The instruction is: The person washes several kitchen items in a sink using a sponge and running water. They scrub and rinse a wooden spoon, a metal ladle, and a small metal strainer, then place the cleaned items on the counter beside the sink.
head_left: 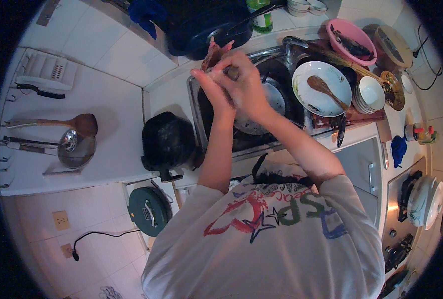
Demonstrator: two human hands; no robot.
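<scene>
Over the sink (201,122), my two hands meet at its left side. My left hand (209,89) has its thumb stretched out and its fingertips apart, pointing to the far side. A reddish-brown patch shows by its fingers; whether it is an object or shaded skin I cannot tell. My right hand (246,82) is curled against my left palm. Its fingers are closed, and a small dark spot shows between them; what they hold, if anything, is hidden. Below the hands, a large round pan (276,99) lies in the sink.
Right of the faucet (295,42), a white plate (306,74) bears a wooden spatula (326,89). Stacked white bowls (371,92) and a pink basin (341,25) stand near it. A black pot (167,139) sits left of the sink. Utensils hang on the left wall.
</scene>
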